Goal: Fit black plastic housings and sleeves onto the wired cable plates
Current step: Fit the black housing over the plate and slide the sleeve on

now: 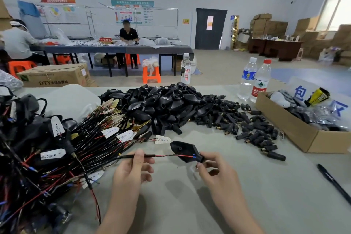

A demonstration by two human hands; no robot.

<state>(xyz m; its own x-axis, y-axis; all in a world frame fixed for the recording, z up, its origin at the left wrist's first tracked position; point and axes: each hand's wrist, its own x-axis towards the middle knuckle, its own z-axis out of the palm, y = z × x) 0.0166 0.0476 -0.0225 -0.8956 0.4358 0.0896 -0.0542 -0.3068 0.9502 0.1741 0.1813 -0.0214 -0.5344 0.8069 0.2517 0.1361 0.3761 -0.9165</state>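
Housing pinched in right hand; left hand grips its cable, both raised.

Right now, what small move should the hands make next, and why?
Probably pull the cable gently leftward with the left hand, the right hand steadying the housing: red and blue wires lie exposed at its narrow end, not yet tucked in.
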